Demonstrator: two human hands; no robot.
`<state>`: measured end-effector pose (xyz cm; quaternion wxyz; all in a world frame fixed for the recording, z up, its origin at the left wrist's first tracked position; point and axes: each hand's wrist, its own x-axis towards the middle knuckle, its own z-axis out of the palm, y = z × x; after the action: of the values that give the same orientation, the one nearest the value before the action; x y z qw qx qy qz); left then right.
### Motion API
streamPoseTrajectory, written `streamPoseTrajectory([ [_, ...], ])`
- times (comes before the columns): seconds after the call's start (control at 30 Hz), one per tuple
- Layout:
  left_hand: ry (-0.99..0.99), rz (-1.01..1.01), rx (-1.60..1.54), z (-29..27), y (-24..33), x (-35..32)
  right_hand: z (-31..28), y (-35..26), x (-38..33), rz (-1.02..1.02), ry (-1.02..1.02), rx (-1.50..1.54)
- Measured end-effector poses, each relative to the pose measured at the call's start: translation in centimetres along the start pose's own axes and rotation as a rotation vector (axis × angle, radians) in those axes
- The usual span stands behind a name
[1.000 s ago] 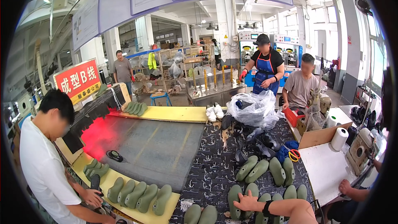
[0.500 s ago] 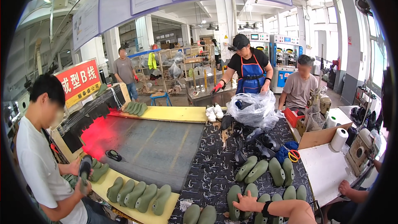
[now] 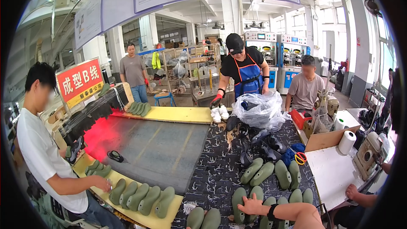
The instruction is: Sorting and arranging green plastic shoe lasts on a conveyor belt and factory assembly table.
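Our right hand (image 3: 251,206) lies over a green shoe last (image 3: 257,192) on the dark patterned bench (image 3: 207,178), its fingers spread loosely; our left hand is out of view, so we cannot tell its state. A black wristband (image 3: 271,211) circles our right wrist. Just beside the fingers, on their left, we see a neighboring last (image 3: 238,199), and farther up the bench lie two more pairs of lasts (image 3: 282,175). Beyond these we find orange-handled scissors (image 3: 300,158) by a blue bundle (image 3: 289,157), and a clear plastic bag (image 3: 258,118). To our left, a row of lasts (image 3: 148,201) sits on a yellow board (image 3: 169,212), beside a co-worker in a white shirt (image 3: 51,161). Across from us, an aproned co-worker (image 3: 248,76) reaches a red-gloved hand (image 3: 217,100) toward white shoes (image 3: 217,115).
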<state>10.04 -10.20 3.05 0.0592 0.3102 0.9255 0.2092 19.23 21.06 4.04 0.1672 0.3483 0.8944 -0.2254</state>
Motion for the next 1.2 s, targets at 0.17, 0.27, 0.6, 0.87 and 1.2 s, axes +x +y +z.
streamPoseTrajectory([
  [0.17,0.044,0.055,0.062,0.7,-0.6,0.0,0.0,0.0,0.0,-0.005,-0.017,0.0],
  [0.27,0.034,0.048,0.055,1.1,-1.0,0.6,0.1,0.1,0.3,0.0,-0.029,-0.002],
  [0.6,-0.017,0.011,0.035,0.4,-0.4,0.5,-0.4,-0.2,0.0,-0.021,-0.006,-0.022],
  [0.87,-0.064,-0.007,0.026,-0.8,0.3,0.6,0.6,0.3,0.3,-0.017,0.068,-0.055],
  [1.2,-0.109,-0.018,0.011,-2.4,1.0,0.3,-0.5,-0.9,-0.7,-0.03,0.056,-0.01],
])
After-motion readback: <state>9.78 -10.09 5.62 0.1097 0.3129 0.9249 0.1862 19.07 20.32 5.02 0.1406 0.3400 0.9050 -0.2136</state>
